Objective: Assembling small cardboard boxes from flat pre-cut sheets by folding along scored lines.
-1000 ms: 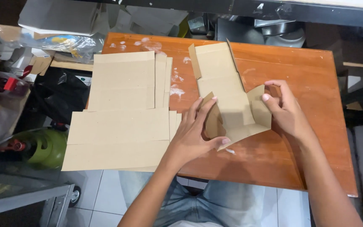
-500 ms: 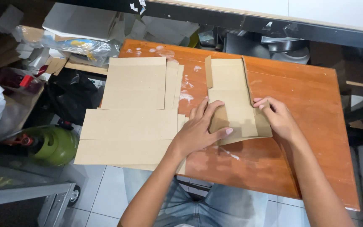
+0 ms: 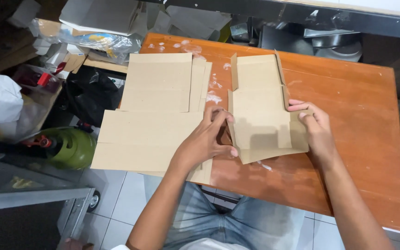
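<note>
Cardboard blank (image 3: pixel 260 109) lies flat between both hands (image 3: pixel 209 139).

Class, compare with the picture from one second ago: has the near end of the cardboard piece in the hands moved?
Yes. The cardboard piece now lies pressed flatter against the wooden table; its near flaps, earlier raised, are down.
</note>
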